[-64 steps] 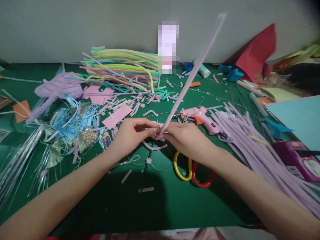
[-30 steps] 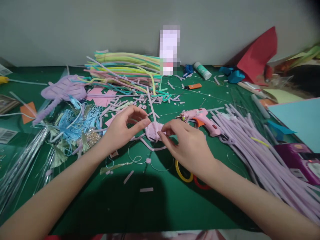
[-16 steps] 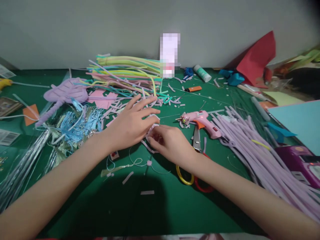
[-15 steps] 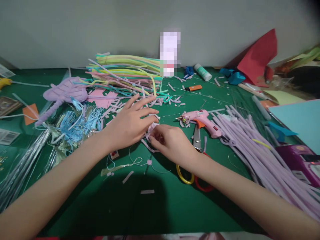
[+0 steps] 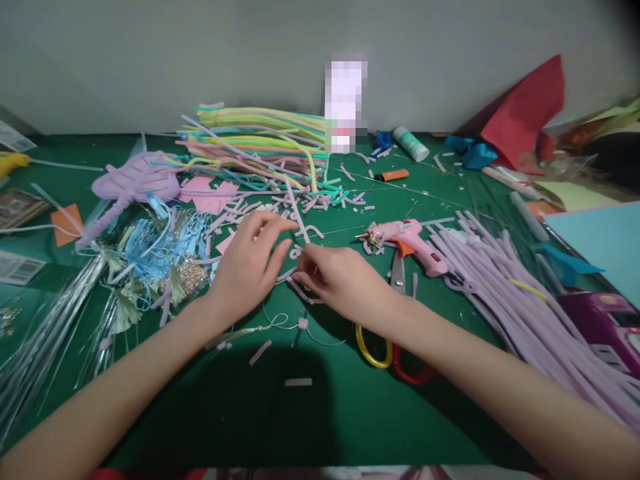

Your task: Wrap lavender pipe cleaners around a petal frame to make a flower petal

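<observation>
"Well, what's bagged?"
"Gold beads, in a clear packet left of centre."
"And the hands?"
"Right hand pinches a purple stem, mid-frame; left hand, fingers apart."

Your view is dim: a dark shadow lies on your table, and squares blur one bright patch.

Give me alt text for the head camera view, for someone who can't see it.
The right hand pinches a lilac strip over a green table, the left hand curved open beside it. Nearby lie a pink glue gun, scissors and a heap of lilac strips.
</observation>
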`<state>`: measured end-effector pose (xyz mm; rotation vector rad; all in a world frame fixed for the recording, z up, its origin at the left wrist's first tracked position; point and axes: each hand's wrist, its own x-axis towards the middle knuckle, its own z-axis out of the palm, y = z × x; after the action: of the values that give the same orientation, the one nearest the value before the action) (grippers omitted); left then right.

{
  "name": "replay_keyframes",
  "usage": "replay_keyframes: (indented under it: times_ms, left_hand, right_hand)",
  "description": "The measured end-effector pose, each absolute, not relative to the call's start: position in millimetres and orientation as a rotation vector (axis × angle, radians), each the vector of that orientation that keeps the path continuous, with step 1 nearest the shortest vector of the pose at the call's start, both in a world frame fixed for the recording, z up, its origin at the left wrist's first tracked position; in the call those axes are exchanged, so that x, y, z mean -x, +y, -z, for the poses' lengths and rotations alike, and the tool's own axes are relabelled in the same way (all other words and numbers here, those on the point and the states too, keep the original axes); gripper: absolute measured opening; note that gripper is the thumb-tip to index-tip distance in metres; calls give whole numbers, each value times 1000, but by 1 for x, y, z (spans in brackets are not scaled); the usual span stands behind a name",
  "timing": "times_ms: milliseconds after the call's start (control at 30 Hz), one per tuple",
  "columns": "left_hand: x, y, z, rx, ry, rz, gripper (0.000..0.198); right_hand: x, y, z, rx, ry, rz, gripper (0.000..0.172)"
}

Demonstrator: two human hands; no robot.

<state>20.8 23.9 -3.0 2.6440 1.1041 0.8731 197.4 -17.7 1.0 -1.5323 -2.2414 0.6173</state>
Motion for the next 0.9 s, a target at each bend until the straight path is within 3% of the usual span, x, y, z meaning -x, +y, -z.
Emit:
replay_keyframes:
  times_ms: [167,333,533,667,900]
  left_hand:
    - [-20,0,11,-2360,1152,-589,26]
    - [-21,-5,10,-2266,1082,-414,27]
    - [-28,5,5,-2257,1089,-541,27]
    - [-42,28,4,-1901,853,-520,37]
    - [-54,34,1,-1580,654,-387,26]
  right_hand:
    - [-210,-34,3,1416,-2084,-732,15]
    - [-212,-41,11,1361,-1976,-640,15]
    - [-216,-43,16,1353,-1825,-598,13]
    - [-218,-42,17,1303,-1865,-721,15]
    - [-222,-43,18,1269,-1916,-578,17]
